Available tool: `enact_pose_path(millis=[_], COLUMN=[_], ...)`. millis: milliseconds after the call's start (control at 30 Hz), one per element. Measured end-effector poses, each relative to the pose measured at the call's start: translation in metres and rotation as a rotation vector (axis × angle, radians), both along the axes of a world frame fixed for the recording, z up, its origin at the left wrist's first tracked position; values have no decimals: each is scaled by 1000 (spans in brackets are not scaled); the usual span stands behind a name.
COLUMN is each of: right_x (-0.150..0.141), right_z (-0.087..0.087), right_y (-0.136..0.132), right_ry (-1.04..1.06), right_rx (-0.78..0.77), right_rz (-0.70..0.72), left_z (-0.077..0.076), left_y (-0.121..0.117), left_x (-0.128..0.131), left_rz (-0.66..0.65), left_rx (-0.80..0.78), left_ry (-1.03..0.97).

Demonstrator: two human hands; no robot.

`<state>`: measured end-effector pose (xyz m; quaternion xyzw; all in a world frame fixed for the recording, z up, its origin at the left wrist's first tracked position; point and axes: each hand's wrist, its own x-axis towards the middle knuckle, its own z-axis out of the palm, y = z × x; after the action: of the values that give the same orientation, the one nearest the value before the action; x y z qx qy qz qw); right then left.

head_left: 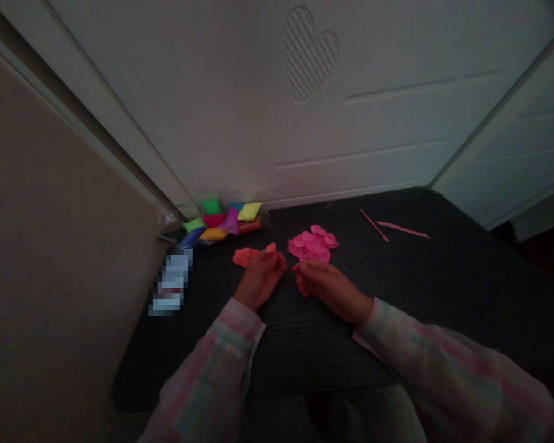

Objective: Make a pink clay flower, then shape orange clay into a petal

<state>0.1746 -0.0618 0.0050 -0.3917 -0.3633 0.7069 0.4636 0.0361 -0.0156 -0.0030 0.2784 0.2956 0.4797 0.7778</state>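
My left hand (261, 280) is closed, its fingers curled, with a small bit of orange modelling clay (270, 248) showing at the fingertips. Just behind it lies a larger flattened lump of orange clay (244, 256) on the black table. My right hand (330, 288) is curled closed a short gap to the right, its thumb side up; what it holds, if anything, is hidden. Beyond the right hand sits a pink clay piece (310, 245), covered with several small round discs. The right hand partly overlaps its near edge in view.
Several coloured clay packets (231, 220) lie at the table's back left. A blurred-out pale object (173, 283) rests by the left edge. Two thin pink tools, a stick (373, 225) and a flat knife (402, 229), lie at back right. A white panel (240, 92) stands behind the black table (434, 289).
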Motion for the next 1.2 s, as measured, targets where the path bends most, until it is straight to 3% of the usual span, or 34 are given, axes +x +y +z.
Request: enact_pose_path(millis=[67, 167, 267, 333, 467, 600, 967, 1200], right_x=[3, 9, 13, 15, 16, 18, 15, 15], right_z=[2, 7, 10, 10, 5, 2, 8, 5], right_y=[1, 1, 0, 1, 3, 4, 5, 4], right_ry=[-143, -526, -856, -960, -1053, -1094, -1020, -1114], right_rx=[160, 498, 773, 859, 905, 928, 885, 905], right_rz=[-126, -279, -302, -306, -295, -273, -283, -313], left_z=[-2, -5, -6, -5, -2, 0, -4, -4], left_y=[-1, -5, -10, -12, -15, -15, -13, -14], left_x=[1, 3, 5, 6, 7, 7, 6, 5], left_rz=[-44, -148, -212, -169, -13, 53, 131, 195], left_rx=[64, 247, 481, 625, 855, 1000, 1100, 1283], left_ry=[113, 420, 711, 858, 1087, 1116, 1130, 1191])
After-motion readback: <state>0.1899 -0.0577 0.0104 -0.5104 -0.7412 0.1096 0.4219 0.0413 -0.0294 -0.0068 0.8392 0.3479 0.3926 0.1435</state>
